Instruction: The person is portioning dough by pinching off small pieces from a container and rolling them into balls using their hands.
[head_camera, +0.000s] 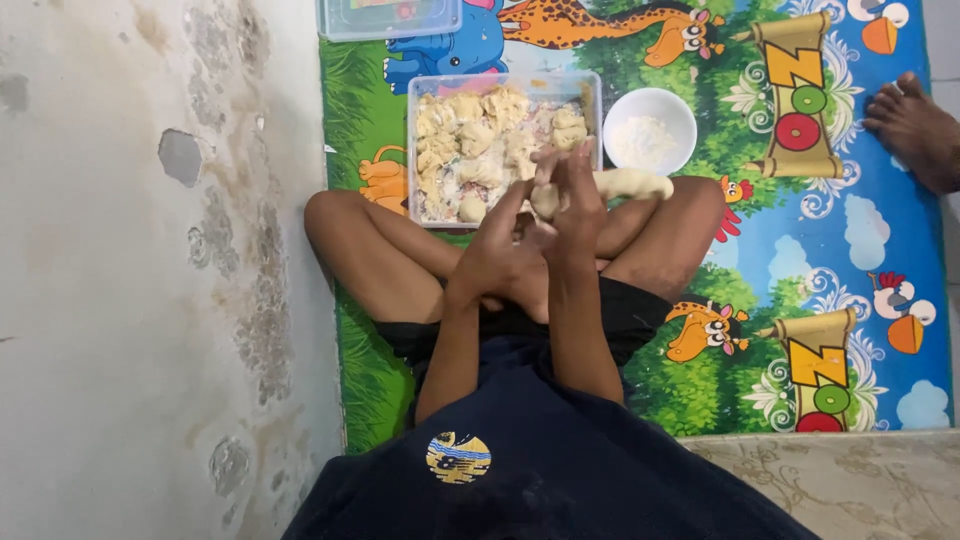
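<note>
left hand (497, 250): fingers extended forward | right hand (572, 205): fingers raised, pressed against left | forearms converge over crossed legs

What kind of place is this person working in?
Probably a room in a home, with the work done on the floor. The person sits cross-legged on a colourful children's play mat beside a stained, peeling wall, with a clear tub of dough pieces in front.
</note>
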